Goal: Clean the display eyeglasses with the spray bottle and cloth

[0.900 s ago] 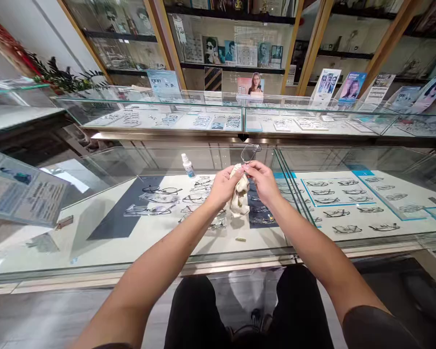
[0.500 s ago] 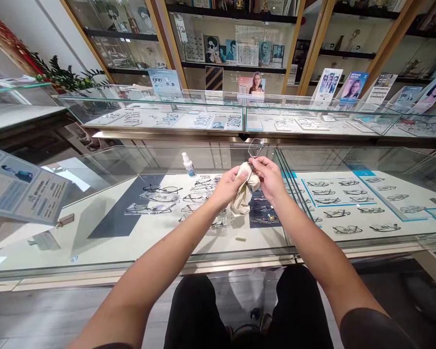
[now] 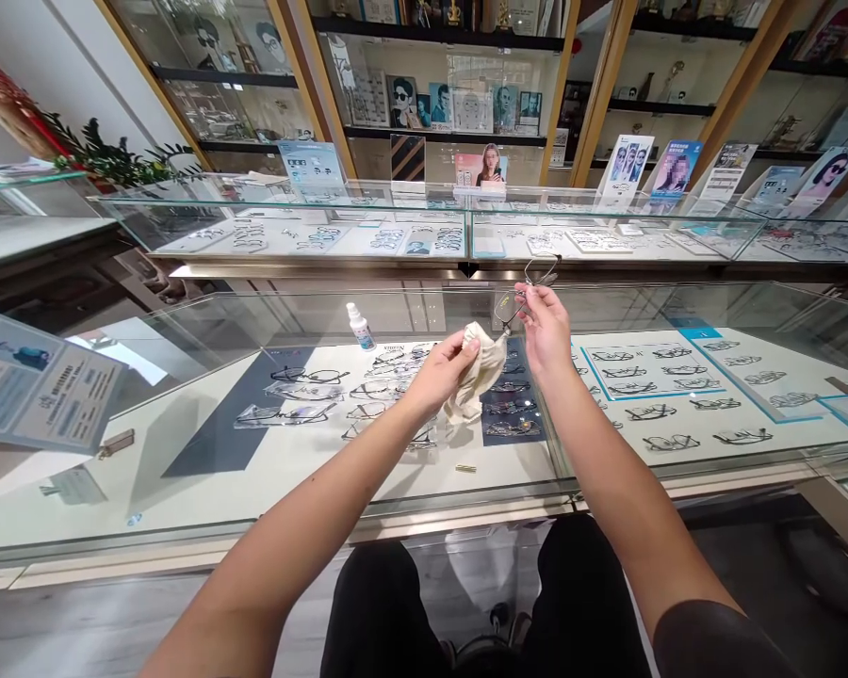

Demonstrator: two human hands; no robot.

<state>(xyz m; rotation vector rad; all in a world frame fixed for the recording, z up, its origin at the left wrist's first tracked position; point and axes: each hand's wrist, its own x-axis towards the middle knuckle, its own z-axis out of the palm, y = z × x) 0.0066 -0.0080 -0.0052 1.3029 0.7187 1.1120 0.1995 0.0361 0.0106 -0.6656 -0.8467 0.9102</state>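
A wide, clear glass display worktop [image 3: 410, 506] fills the middle of the view, with rows of dark-rimmed display spectacles [image 3: 743, 436] laid out across its pale base. Above it, the left hand [image 3: 440, 375] has thumb and fingers clamped on a soft, crumpled cream cloth [image 3: 481, 369], which hangs down in loose folds. The right hand [image 3: 546, 330], slightly farther out, has its fingertips closed in a small pinch on a pair of thin-rimmed eyeglasses with clear lenses [image 3: 507, 307]. The eyeglasses are held up in the air, tilted, one lens higher than the other; their lower end meets the cloth's edge in the view, though actual contact is hard to tell.

That narrow pinch looks like the weak point: a sideways tug from the cloth could twist the slender frame or pull it free, and a fall onto hard glass might chip a lens. Grit caught in the folds could scratch. A white plastic spray bottle [image 3: 360, 328] stands left of the hands; a careless sweep of the left arm might topple it. A small gold-coloured bar [image 3: 465, 468] lies nearer the person, well below the cloth.
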